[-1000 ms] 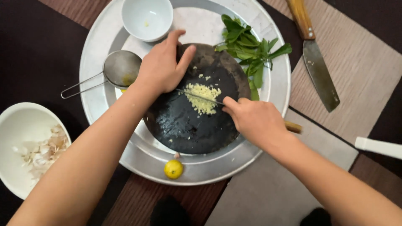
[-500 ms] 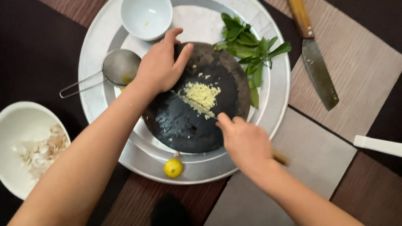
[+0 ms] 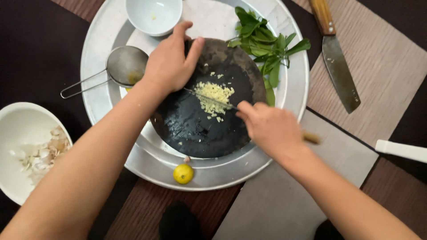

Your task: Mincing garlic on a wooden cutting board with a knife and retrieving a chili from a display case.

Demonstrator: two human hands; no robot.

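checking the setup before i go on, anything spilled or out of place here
Mostly tidy. A few garlic bits lie scattered off the pile on the board, and a small yellow fruit sits loose on the tray rim.

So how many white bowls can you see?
2. A small white bowl sits at the top of the round metal tray; a bigger white bowl holding garlic peels is at the left edge, partly cut off.

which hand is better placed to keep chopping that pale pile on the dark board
Right. The right hand grips the knife, blade lying across the minced garlic. The left hand only steadies the round board.
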